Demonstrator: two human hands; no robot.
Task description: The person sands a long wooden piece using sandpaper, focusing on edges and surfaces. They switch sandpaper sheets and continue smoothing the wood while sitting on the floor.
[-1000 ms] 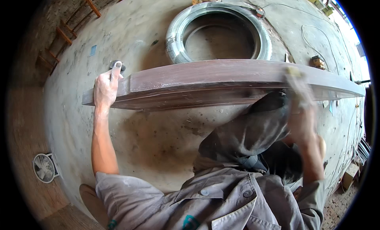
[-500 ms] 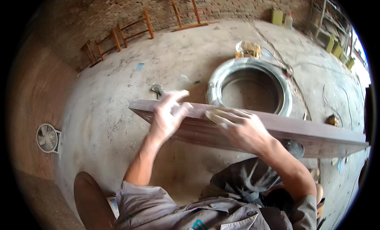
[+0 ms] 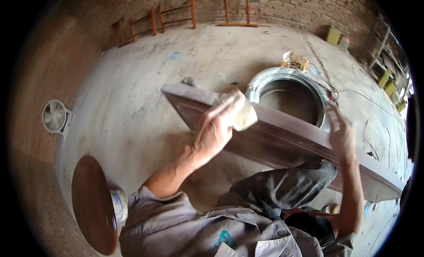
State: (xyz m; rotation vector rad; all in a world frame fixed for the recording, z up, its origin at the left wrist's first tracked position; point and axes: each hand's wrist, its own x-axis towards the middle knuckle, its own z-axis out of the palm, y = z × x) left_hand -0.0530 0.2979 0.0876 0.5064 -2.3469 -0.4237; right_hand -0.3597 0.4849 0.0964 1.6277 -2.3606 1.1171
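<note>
A long brown wooden panel [image 3: 282,142] lies slantwise in front of me, its narrow edge facing up. My left hand [image 3: 216,126] is closed on a tan, folded piece of sandpaper [image 3: 245,117] and presses it against the panel near its left part. The sandpaper's other end hides under the fingers. My right hand [image 3: 342,133] is at the panel's upper edge farther right, its fingers stretched upward and somewhat blurred. Nothing shows in it. My bent knee in dark trousers [image 3: 282,182] is against the panel's near side.
Behind the panel stands a large round metal-rimmed tub [image 3: 260,78], with a small bucket [image 3: 293,61] beyond it. A brown oval board [image 3: 92,204] and a white bucket [image 3: 119,205] are at lower left. A fan [image 3: 55,116] is by the left wall. Wooden frames [image 3: 176,16] lean on the brick wall.
The sandpaper has passed from my right hand to my left. My right hand has moved right along the panel. The view has shifted, and the panel now slopes down more steeply to the right.
</note>
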